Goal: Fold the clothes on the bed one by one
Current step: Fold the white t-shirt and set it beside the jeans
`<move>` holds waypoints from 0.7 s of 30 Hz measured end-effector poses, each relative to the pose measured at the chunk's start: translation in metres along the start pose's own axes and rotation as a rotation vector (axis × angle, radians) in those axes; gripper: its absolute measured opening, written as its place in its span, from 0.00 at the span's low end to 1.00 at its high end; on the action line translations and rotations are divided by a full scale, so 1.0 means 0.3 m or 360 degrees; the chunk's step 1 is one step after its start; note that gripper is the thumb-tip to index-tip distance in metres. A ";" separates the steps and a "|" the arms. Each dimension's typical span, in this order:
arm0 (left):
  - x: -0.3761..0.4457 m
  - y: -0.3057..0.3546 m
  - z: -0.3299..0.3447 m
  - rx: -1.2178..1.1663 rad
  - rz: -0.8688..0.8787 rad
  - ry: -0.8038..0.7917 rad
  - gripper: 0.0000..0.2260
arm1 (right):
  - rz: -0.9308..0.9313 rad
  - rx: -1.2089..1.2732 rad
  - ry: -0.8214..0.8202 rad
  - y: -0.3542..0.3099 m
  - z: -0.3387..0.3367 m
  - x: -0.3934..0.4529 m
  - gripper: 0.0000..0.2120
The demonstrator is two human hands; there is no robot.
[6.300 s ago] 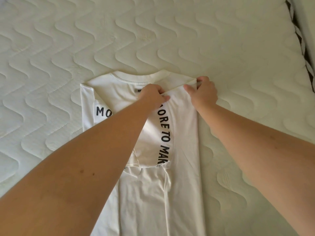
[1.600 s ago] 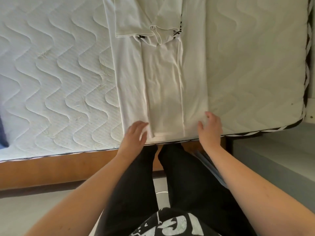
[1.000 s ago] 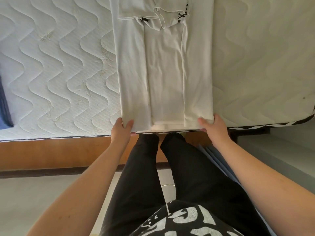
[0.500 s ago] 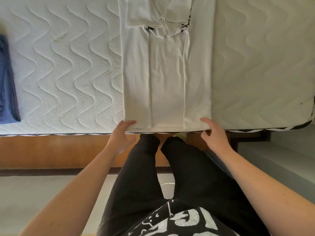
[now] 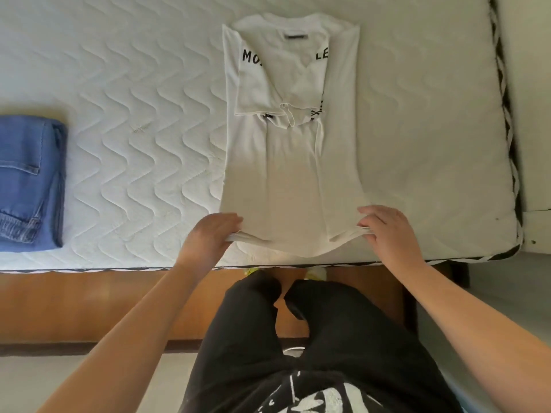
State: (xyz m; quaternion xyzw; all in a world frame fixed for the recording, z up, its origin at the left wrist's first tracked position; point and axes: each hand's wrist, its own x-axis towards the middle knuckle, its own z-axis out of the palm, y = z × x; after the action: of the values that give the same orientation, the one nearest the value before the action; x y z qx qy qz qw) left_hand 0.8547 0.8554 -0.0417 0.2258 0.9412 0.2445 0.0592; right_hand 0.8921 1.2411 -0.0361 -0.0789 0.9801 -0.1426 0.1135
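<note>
From the head camera I see the white T-shirt (image 5: 286, 162) lying lengthwise on the quilted mattress (image 5: 143, 84), collar at the far end, hem nearest me by the bed's edge. My left hand (image 5: 213, 234) and right hand (image 5: 387, 229) each pinch a hem corner, apparently lifted slightly. Folded blue jeans (image 5: 28, 183) sit well apart, leftward.

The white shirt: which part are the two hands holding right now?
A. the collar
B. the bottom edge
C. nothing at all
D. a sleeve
B: the left hand and the right hand each pinch a corner of the white shirt at its bottom edge, nearest the person; the collar lies at the far end.
</note>
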 end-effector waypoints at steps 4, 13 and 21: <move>0.039 0.044 -0.169 -0.0016 -0.0050 -0.0094 0.14 | 0.0102 0.0059 -0.0029 0.021 -0.167 -0.005 0.14; 0.034 0.188 -0.498 0.0006 0.0119 -0.0097 0.12 | -0.0209 0.0063 0.0020 -0.097 -0.531 -0.120 0.14; -0.109 0.256 -0.638 -0.0124 0.0058 -0.0377 0.06 | -0.0224 0.0277 -0.0217 -0.135 -0.635 -0.271 0.25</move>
State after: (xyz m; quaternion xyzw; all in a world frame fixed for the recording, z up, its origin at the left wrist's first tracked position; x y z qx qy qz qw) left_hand 0.8718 0.8174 0.1629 0.2677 0.9131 0.2534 0.1742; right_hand 0.9286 1.2678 0.1700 -0.1469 0.9460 -0.2292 0.1760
